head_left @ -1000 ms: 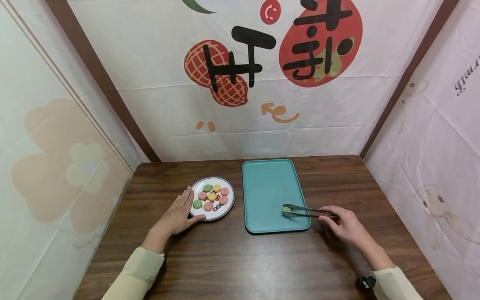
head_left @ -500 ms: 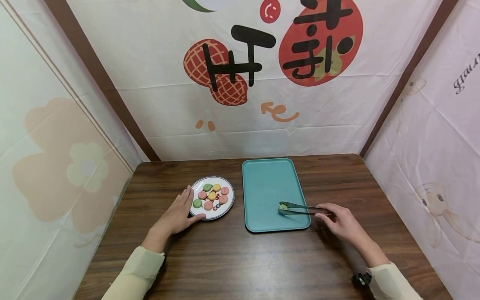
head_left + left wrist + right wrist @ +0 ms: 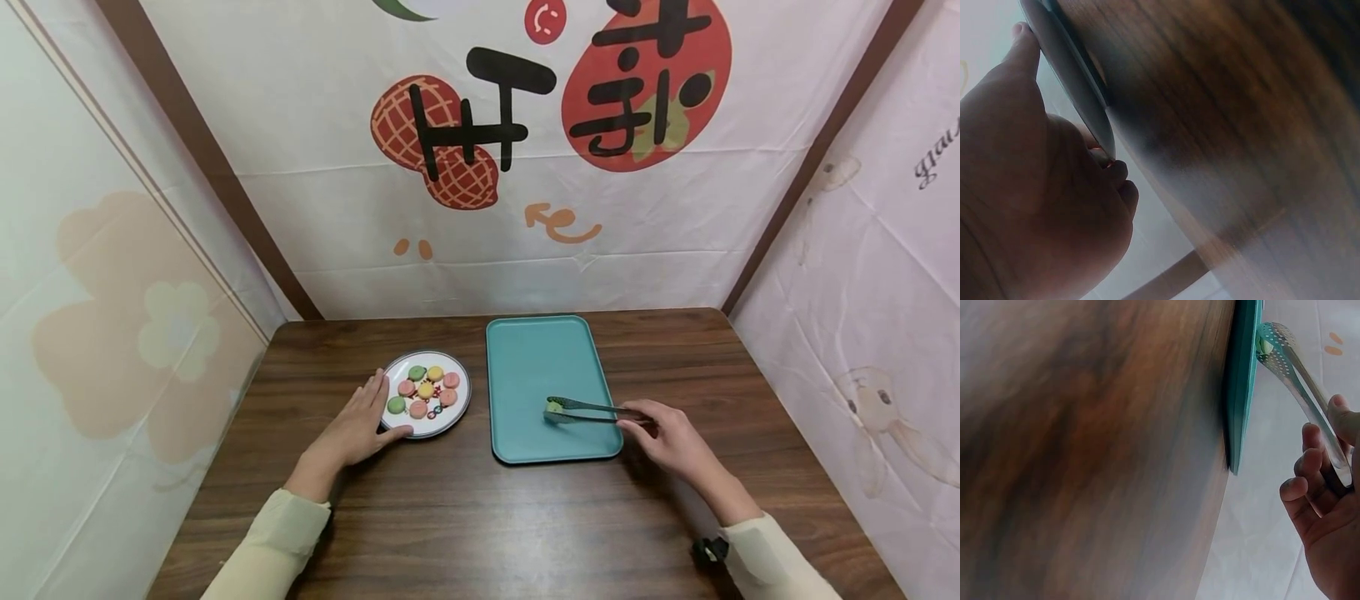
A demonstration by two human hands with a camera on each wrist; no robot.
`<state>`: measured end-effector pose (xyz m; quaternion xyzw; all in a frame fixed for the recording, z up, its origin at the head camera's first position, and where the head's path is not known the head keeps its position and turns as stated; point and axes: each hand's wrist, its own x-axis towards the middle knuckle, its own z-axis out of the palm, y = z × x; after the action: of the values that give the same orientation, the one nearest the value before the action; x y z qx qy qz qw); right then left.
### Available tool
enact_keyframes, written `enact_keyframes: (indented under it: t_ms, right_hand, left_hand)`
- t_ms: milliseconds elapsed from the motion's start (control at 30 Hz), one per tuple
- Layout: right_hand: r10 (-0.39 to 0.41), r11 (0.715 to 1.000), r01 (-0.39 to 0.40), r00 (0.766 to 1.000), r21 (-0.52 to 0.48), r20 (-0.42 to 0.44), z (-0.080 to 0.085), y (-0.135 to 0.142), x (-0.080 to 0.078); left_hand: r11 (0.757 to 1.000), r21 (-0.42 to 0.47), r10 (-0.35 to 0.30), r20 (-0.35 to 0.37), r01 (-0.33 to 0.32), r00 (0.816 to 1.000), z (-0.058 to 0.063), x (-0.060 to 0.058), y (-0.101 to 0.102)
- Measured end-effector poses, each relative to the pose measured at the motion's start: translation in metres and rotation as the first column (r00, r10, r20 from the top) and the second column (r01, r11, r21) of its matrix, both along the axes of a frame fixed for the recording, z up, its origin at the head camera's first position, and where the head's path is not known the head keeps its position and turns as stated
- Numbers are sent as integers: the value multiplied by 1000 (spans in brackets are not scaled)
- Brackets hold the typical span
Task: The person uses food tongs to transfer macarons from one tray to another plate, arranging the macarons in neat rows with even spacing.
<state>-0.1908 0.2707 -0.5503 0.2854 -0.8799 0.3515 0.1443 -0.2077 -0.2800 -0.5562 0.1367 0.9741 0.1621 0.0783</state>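
My right hand (image 3: 670,433) grips metal tongs (image 3: 592,408) with perforated tips, thumb on one arm and fingers on the other. A small green macaron (image 3: 555,407) is pinched between the tong tips, over the front half of the teal tray (image 3: 528,358). In the right wrist view the tongs (image 3: 1310,403) slant down to the tray rim (image 3: 1244,394), the macaron (image 3: 1265,346) partly hidden by their tips. My left hand (image 3: 354,427) rests against the left rim of a white plate (image 3: 459,410), fingers extended and thumb spread along its front edge.
On the plate lie several macarons in pink, yellow and green, a yellow one (image 3: 426,390) near the middle. Plate and tray stand side by side on a dark wood table (image 3: 450,517). A printed cloth wall (image 3: 337,225) rises behind the table, with more cloth at both sides.
My right hand has moved left over the tray and slightly away from me, carrying the tongs and green macaron along. The left hand and plate have stayed in place.
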Motion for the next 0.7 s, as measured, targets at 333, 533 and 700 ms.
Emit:
enact_keyframes:
  t_ms: [333, 533, 700]
  right_hand:
    - [5, 1000, -5, 1000, -19, -8, 5, -11, -4]
    - [14, 999, -14, 1000, -33, 7, 8, -18, -6]
    - [37, 999, -37, 999, -32, 10, 10, -29, -8]
  left_hand:
    - [1000, -5, 3, 12, -3, 1000, -1, -2, -2]
    - [1000, -3, -1, 9, 1, 1000, -1, -1, -2]
    - [1000, -7, 2, 9, -1, 1000, -2, -1, -2]
